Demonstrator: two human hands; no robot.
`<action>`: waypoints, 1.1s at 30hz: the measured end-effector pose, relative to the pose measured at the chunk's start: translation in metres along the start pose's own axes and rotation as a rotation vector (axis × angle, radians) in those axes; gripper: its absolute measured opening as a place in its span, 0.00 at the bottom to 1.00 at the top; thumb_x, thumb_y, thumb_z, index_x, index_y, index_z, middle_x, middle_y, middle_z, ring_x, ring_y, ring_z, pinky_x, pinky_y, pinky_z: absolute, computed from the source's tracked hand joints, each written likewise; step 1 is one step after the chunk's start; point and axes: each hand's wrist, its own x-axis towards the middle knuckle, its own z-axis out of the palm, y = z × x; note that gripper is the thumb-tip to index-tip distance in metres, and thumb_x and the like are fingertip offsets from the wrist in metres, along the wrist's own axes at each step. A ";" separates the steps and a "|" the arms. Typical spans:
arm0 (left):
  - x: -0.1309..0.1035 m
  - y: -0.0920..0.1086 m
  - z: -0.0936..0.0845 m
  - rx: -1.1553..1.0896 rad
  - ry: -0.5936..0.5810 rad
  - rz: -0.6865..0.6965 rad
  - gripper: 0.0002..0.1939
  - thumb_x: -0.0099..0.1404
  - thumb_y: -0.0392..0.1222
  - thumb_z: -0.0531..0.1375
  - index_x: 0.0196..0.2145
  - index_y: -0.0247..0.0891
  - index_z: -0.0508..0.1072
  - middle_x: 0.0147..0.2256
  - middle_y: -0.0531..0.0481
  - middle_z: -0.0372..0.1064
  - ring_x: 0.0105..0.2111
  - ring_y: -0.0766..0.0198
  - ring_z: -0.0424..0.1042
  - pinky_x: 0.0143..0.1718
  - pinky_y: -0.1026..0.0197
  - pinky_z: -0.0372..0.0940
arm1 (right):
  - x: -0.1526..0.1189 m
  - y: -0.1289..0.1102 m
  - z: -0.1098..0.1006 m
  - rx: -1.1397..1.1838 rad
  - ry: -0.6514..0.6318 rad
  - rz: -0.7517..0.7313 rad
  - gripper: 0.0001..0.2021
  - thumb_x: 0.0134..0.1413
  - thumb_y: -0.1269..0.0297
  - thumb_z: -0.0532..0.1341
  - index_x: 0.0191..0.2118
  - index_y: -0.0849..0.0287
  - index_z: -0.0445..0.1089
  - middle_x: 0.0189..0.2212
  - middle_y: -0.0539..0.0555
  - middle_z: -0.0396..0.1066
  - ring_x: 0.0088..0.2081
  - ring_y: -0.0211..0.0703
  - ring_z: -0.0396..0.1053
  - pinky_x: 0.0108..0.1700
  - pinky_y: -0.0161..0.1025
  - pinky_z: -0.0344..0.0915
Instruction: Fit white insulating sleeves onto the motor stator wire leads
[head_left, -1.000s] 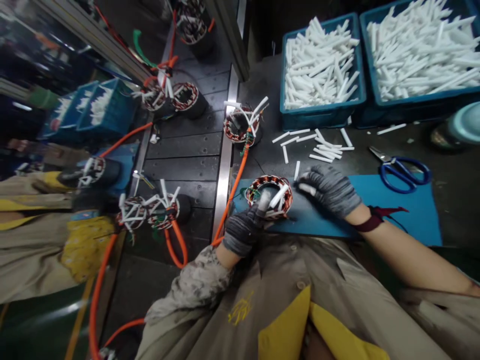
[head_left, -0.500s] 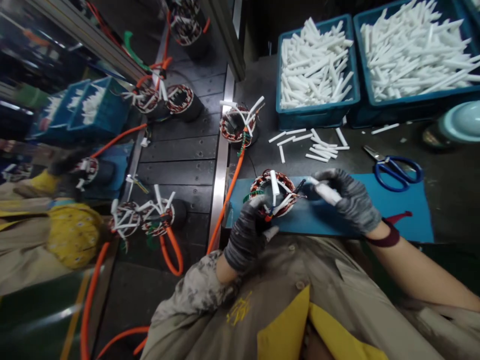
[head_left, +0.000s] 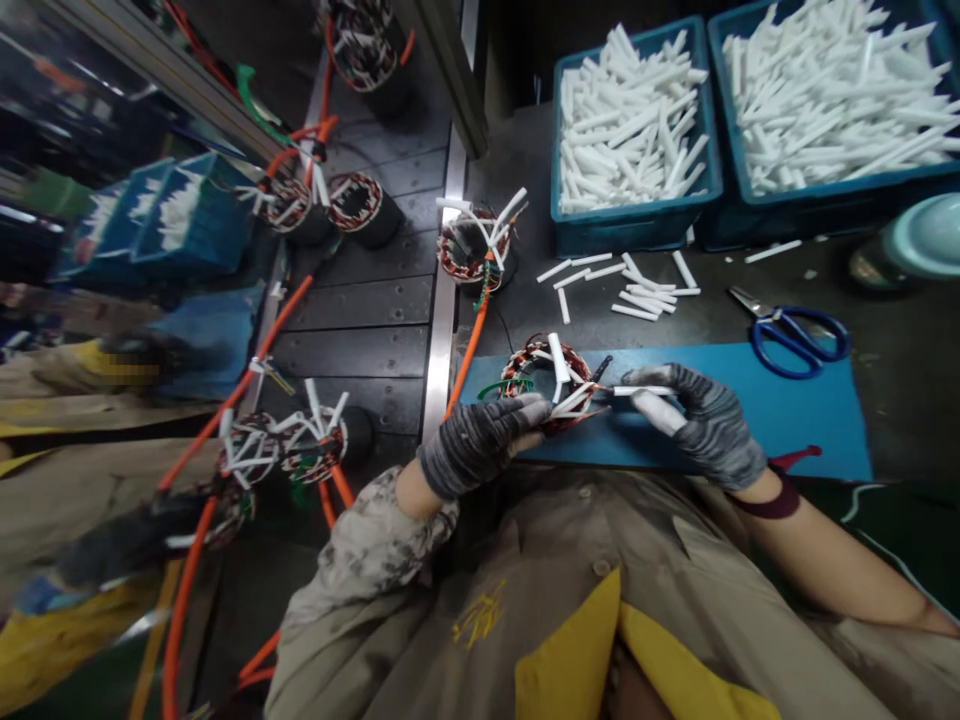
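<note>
A motor stator (head_left: 538,352) with copper windings and white sleeves lies on the blue mat (head_left: 806,420) in front of me. My left hand (head_left: 484,440), in a grey striped glove, is closed on its near left side; what exactly lies under the fingertips is hidden. Between thumb and fingers my right hand (head_left: 701,415) pinches a white sleeve tube (head_left: 643,390), held level. The tube's left end meets the wire ends coming off the stator's right side. A short black sleeve (head_left: 602,368) sticks up beside those wires.
Behind the mat lie loose white tubes (head_left: 649,298) and two blue bins (head_left: 637,235) of tubes. Blue-handled scissors (head_left: 799,340) and a lidded jar (head_left: 922,245) are at right. More stators (head_left: 472,250) and an orange cord (head_left: 472,350) are at left, where a co-worker's gloved hand (head_left: 127,530) shows.
The right hand's tube has turned level and now reaches the stator's wires. My left hand has shifted up and left, its fingers straighter along the stator. At far left, the co-worker has moved.
</note>
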 end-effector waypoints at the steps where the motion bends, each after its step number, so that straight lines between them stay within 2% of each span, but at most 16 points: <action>1: 0.002 -0.002 -0.001 -0.014 0.002 0.008 0.20 0.73 0.40 0.61 0.61 0.42 0.72 0.53 0.44 0.80 0.52 0.59 0.80 0.55 0.57 0.77 | 0.000 -0.001 -0.001 -0.074 -0.016 -0.079 0.09 0.63 0.57 0.65 0.45 0.48 0.82 0.43 0.54 0.83 0.43 0.53 0.80 0.47 0.50 0.77; 4: 0.005 -0.004 -0.003 -0.067 -0.014 0.027 0.20 0.74 0.41 0.61 0.61 0.41 0.73 0.53 0.43 0.79 0.53 0.58 0.80 0.56 0.57 0.76 | 0.008 -0.003 0.000 -0.311 -0.113 -0.287 0.12 0.66 0.59 0.62 0.49 0.46 0.82 0.46 0.57 0.82 0.47 0.56 0.78 0.52 0.54 0.73; 6: 0.005 -0.005 -0.002 -0.098 -0.034 0.032 0.20 0.75 0.41 0.60 0.62 0.40 0.73 0.52 0.43 0.80 0.52 0.58 0.81 0.56 0.57 0.76 | 0.019 -0.005 0.004 -0.386 -0.206 -0.301 0.14 0.68 0.57 0.60 0.51 0.47 0.82 0.45 0.58 0.83 0.46 0.57 0.78 0.52 0.54 0.72; 8: 0.005 -0.006 0.000 -0.081 -0.085 0.000 0.21 0.75 0.41 0.59 0.63 0.39 0.72 0.52 0.45 0.80 0.51 0.59 0.81 0.56 0.59 0.76 | 0.033 -0.005 0.006 -0.312 -0.313 -0.241 0.17 0.70 0.55 0.58 0.54 0.50 0.80 0.46 0.58 0.82 0.47 0.56 0.78 0.53 0.53 0.72; 10: 0.005 -0.007 0.002 -0.038 -0.121 -0.030 0.21 0.76 0.42 0.59 0.64 0.39 0.71 0.53 0.46 0.80 0.51 0.59 0.81 0.56 0.59 0.76 | 0.046 -0.004 0.004 -0.133 -0.424 -0.169 0.19 0.70 0.51 0.57 0.55 0.51 0.79 0.48 0.56 0.82 0.47 0.53 0.79 0.52 0.49 0.73; 11: 0.005 -0.009 0.003 -0.018 -0.130 -0.034 0.21 0.76 0.42 0.58 0.64 0.40 0.71 0.54 0.46 0.79 0.51 0.59 0.81 0.55 0.60 0.76 | 0.052 -0.003 0.001 -0.046 -0.479 -0.123 0.19 0.69 0.49 0.58 0.54 0.52 0.80 0.45 0.55 0.83 0.44 0.51 0.79 0.49 0.46 0.74; 13: 0.004 -0.012 0.005 0.002 -0.143 -0.010 0.21 0.76 0.41 0.57 0.65 0.41 0.71 0.55 0.47 0.79 0.51 0.60 0.81 0.55 0.60 0.76 | 0.059 -0.001 -0.005 0.078 -0.617 -0.010 0.20 0.67 0.45 0.60 0.48 0.53 0.82 0.33 0.52 0.82 0.33 0.45 0.77 0.39 0.41 0.74; 16: 0.001 -0.015 0.008 0.064 -0.196 0.011 0.23 0.76 0.40 0.57 0.67 0.43 0.68 0.57 0.47 0.77 0.53 0.61 0.80 0.55 0.61 0.75 | 0.061 0.001 -0.007 0.187 -0.753 0.146 0.22 0.65 0.42 0.62 0.40 0.57 0.82 0.21 0.49 0.74 0.22 0.37 0.68 0.28 0.36 0.69; 21: 0.000 -0.011 0.019 0.257 -0.171 0.049 0.21 0.76 0.40 0.57 0.65 0.41 0.70 0.54 0.43 0.79 0.48 0.60 0.82 0.48 0.60 0.78 | 0.049 -0.004 0.017 0.197 -0.718 0.173 0.24 0.67 0.42 0.59 0.54 0.55 0.78 0.21 0.46 0.73 0.16 0.32 0.62 0.22 0.33 0.64; 24: 0.003 -0.005 0.024 0.309 -0.136 0.020 0.20 0.77 0.42 0.56 0.63 0.41 0.72 0.51 0.44 0.81 0.45 0.61 0.83 0.46 0.61 0.78 | 0.049 -0.006 0.017 0.172 -0.727 0.131 0.24 0.68 0.43 0.58 0.55 0.54 0.77 0.26 0.49 0.77 0.21 0.36 0.69 0.29 0.36 0.70; 26: 0.006 0.000 0.025 0.315 -0.062 0.005 0.18 0.78 0.43 0.55 0.61 0.39 0.73 0.49 0.44 0.82 0.43 0.61 0.83 0.43 0.61 0.79 | 0.050 -0.005 0.008 0.125 -0.576 0.081 0.22 0.66 0.42 0.60 0.51 0.53 0.79 0.34 0.52 0.80 0.29 0.42 0.75 0.38 0.41 0.73; 28: 0.008 0.005 0.025 0.292 0.029 0.006 0.17 0.78 0.43 0.54 0.58 0.36 0.74 0.47 0.44 0.82 0.43 0.60 0.83 0.42 0.61 0.79 | 0.046 -0.003 -0.003 0.035 -0.242 0.081 0.21 0.65 0.42 0.60 0.45 0.53 0.80 0.36 0.54 0.81 0.36 0.47 0.77 0.44 0.46 0.73; 29: 0.009 0.007 0.024 0.270 0.059 0.011 0.17 0.78 0.43 0.54 0.58 0.35 0.74 0.47 0.44 0.82 0.44 0.60 0.83 0.44 0.60 0.79 | 0.043 -0.002 -0.007 -0.003 -0.078 0.106 0.21 0.65 0.41 0.60 0.42 0.53 0.79 0.34 0.54 0.80 0.35 0.48 0.77 0.44 0.47 0.73; 30: 0.009 0.008 0.024 0.244 0.077 0.013 0.17 0.78 0.43 0.54 0.58 0.35 0.73 0.48 0.43 0.82 0.45 0.59 0.83 0.46 0.59 0.79 | 0.037 -0.001 -0.010 -0.024 0.031 0.143 0.21 0.66 0.41 0.59 0.39 0.53 0.79 0.32 0.54 0.79 0.33 0.48 0.76 0.42 0.47 0.72; 31: 0.009 0.010 0.024 0.217 0.084 0.011 0.18 0.78 0.43 0.54 0.59 0.35 0.72 0.49 0.42 0.81 0.47 0.59 0.82 0.48 0.58 0.79 | 0.031 0.000 -0.012 -0.026 0.065 0.184 0.22 0.67 0.41 0.58 0.36 0.54 0.78 0.28 0.53 0.78 0.31 0.47 0.75 0.40 0.46 0.72; 33: 0.006 0.012 0.024 0.175 0.085 -0.004 0.20 0.77 0.44 0.56 0.63 0.36 0.69 0.51 0.41 0.80 0.50 0.57 0.81 0.52 0.55 0.78 | 0.016 0.002 -0.008 0.013 -0.027 0.247 0.24 0.68 0.41 0.56 0.31 0.54 0.77 0.24 0.51 0.75 0.25 0.44 0.72 0.35 0.43 0.70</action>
